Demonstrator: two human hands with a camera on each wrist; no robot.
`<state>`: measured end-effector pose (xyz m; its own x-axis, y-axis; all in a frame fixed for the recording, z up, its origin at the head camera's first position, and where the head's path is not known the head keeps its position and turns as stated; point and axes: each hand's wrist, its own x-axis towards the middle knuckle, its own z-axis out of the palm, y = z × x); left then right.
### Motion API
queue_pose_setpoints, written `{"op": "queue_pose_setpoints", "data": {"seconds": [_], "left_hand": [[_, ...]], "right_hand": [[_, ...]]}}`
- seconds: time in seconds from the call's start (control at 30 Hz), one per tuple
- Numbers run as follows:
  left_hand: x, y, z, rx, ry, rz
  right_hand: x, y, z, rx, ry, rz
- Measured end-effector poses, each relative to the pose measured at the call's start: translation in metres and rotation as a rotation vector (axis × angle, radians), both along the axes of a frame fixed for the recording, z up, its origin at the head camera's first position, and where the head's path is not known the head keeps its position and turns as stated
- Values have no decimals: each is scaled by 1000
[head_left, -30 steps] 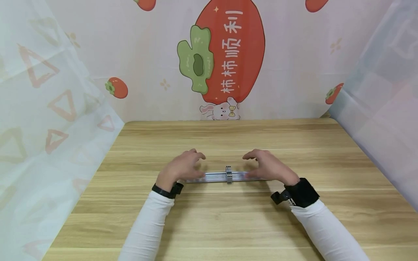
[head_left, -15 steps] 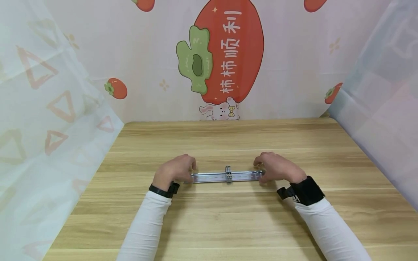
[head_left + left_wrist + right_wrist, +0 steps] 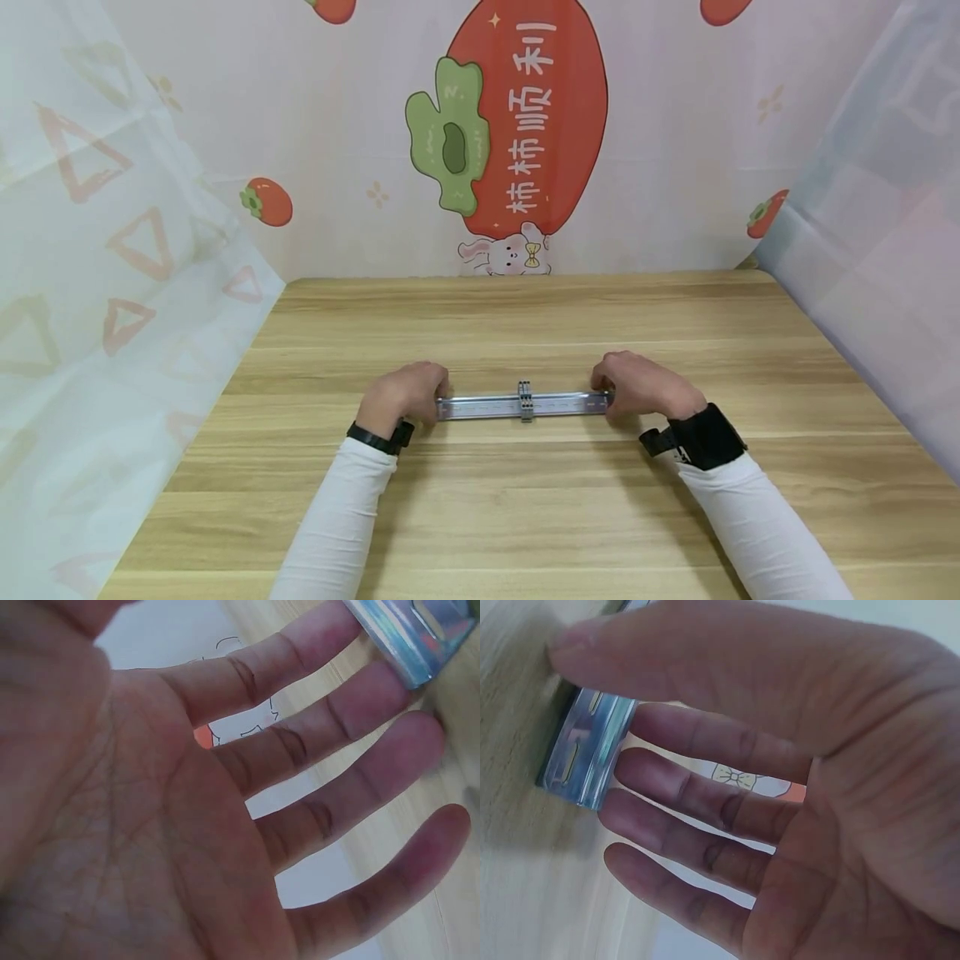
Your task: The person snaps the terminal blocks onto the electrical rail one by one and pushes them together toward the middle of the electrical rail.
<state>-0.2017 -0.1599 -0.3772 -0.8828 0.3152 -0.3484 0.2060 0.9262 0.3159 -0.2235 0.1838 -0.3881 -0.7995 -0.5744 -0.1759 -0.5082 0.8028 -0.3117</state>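
Observation:
A silver slotted DIN rail (image 3: 483, 408) lies left to right across the middle of the wooden table. Small grey terminal blocks (image 3: 526, 402) sit clipped near its centre. At the rail's left end, my left hand (image 3: 401, 395) holds it; the left wrist view has the index and middle fingertips against the metal end (image 3: 409, 637), the thumb's tip out of sight. My right hand (image 3: 647, 388) pinches the other end, thumb on the near edge and fingers along the far edge, as the right wrist view tells with the slotted end (image 3: 585, 750) between them.
The wood-grain table (image 3: 495, 517) extends on every side of the rail. Behind it hangs a white backdrop (image 3: 660, 150) with a large red persimmon print. Patterned cloths line the left (image 3: 187, 333) and right (image 3: 885, 250) sides.
Both hands have moved outward from over the rail to its two ends, and their fingers have closed in on it. The rail stays in about the same place.

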Motion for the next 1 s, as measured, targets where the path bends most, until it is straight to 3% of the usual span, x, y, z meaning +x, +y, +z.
{"op": "queue_pose_setpoints", "data": {"seconds": [0.6, 1.0], "left_hand": [[-4, -2, -3, 36, 14, -10], [-10, -3, -9, 46, 104, -32]], "right_hand": [[-2, 5, -1, -24, 6, 29], [-8, 10, -5, -64, 19, 0]]}}
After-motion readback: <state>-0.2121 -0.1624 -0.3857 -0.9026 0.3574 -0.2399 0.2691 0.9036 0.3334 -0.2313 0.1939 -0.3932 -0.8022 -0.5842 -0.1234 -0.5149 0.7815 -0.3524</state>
